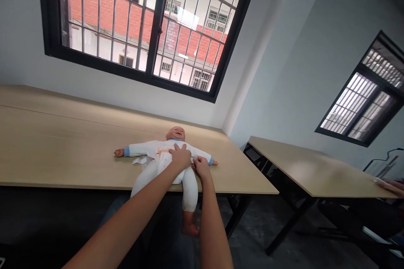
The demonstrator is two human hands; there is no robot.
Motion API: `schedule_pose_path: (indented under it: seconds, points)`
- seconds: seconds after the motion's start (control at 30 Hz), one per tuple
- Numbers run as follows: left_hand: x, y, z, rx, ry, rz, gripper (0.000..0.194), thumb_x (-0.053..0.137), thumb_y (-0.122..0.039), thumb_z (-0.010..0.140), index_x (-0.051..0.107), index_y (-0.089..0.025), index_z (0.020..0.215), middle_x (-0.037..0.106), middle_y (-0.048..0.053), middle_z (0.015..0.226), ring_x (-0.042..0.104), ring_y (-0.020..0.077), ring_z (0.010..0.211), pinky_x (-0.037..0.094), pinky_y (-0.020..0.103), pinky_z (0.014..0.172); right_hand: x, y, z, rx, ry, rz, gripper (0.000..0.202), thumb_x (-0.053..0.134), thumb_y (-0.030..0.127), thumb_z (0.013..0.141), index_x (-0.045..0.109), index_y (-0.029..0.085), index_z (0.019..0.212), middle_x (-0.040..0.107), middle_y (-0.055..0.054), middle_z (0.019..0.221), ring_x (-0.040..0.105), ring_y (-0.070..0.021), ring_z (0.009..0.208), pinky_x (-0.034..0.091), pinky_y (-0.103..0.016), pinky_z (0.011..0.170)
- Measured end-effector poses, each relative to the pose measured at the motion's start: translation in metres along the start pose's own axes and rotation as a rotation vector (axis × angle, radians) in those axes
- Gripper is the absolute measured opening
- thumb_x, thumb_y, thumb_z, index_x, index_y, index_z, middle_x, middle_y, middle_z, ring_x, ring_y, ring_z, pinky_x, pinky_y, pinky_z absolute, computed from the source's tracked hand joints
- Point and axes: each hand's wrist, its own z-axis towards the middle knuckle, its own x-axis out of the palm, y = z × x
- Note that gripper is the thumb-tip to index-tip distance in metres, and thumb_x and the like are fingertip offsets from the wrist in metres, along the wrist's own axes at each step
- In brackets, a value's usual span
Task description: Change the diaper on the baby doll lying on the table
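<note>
A baby doll point(186, 189) in a white suit with blue cuffs lies on its back on the light wooden table point(63, 147). Its arms are spread and its legs hang over the front edge. Around its waist is a white diaper point(163, 157) with an orange print, and a loose white side tab point(139, 160) sticks out at the left. My left hand point(181, 156) rests on the diaper's front over the belly, fingers spread. Close beside it, at the doll's right-hand side in view, my right hand point(200, 166) is closed in a pinch at the diaper's edge; the fingertips are partly hidden.
A second wooden table point(303, 168) stands to the right, with a gap between the two. Another person's hand point(389, 187) shows at its far right end. Behind the first table are a wall and a barred window point(151, 76).
</note>
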Motion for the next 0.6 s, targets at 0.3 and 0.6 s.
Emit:
schedule_pose_path:
  seconds: [0.3,0.6]
  points:
    - [0.002,0.011,-0.001,0.032,-0.023,-0.026,0.039,0.054,-0.022,0.078,0.071,-0.037,0.110,0.050,0.009,0.129,0.039,0.0383,0.118,0.041,0.057,0.084,-0.005,-0.007,0.001,-0.015,-0.070,-0.038,0.020,0.053,0.034,0.074,0.044,0.021,0.061,0.048,0.004,0.051,0.043,-0.0127,0.051,0.033,-0.025,0.052]
    - [-0.003,0.010,0.016,0.085,0.033,-0.002,0.037,0.058,-0.034,0.078,0.070,-0.026,0.112,0.048,0.017,0.132,0.040,0.0417,0.120,0.036,0.062,0.089,-0.002,-0.002,-0.001,-0.017,-0.042,-0.040,0.022,0.052,0.035,0.073,0.041,0.022,0.061,0.045,0.005,0.051,0.046,-0.0132,0.053,0.039,-0.025,0.056]
